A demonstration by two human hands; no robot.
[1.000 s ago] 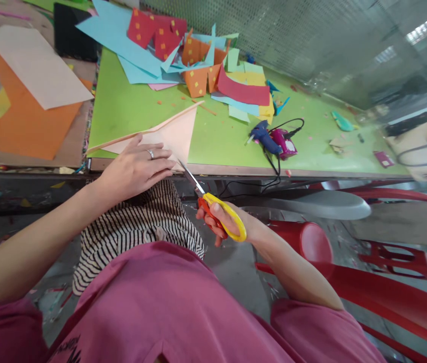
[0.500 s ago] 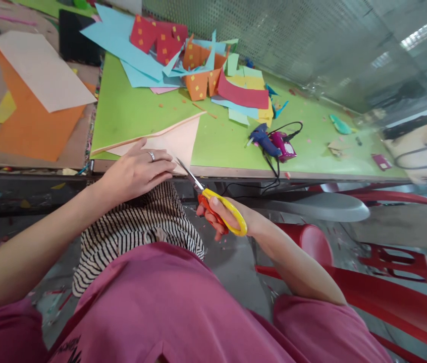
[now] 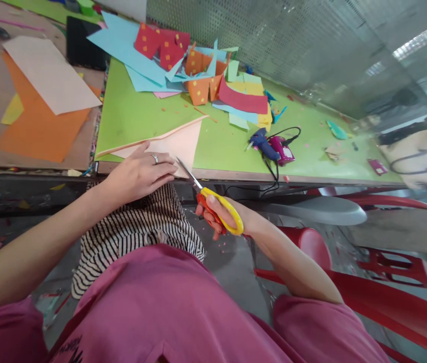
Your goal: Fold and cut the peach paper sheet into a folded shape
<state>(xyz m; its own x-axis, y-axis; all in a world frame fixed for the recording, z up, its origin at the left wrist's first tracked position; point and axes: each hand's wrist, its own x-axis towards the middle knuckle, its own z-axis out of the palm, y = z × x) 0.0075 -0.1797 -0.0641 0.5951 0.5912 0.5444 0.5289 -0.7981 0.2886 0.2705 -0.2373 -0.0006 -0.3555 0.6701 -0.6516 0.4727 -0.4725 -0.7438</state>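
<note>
A folded sheet of pale pink paper (image 3: 187, 141) lies at the table's front edge, its long folded side facing away from me. My left hand (image 3: 141, 171), with a ring on one finger, holds it down palm-down near the edge. The fingers rest on top and the thumb is hidden. In my right hand (image 3: 213, 214) is a pair of scissors (image 3: 223, 207) with yellow and red handles. Their blades point up and left, the tips at the paper just beside my left fingertips. The blades look nearly closed, and I cannot tell whether paper is between them.
Orange paper (image 3: 43, 131) and a pale sheet (image 3: 50, 75) lie on the brown table at left. Behind my work are blue sheets (image 3: 118, 48), a dotted red piece (image 3: 162, 44) and an orange one (image 3: 200, 91). A glue gun (image 3: 264, 145) with cable lies right. Red chairs (image 3: 391, 302) stand nearby.
The view has shifted slightly, so the table things sit a little lower in the picture. Both hands, the scissors and the paper keep nearly the same positions relative to each other.
</note>
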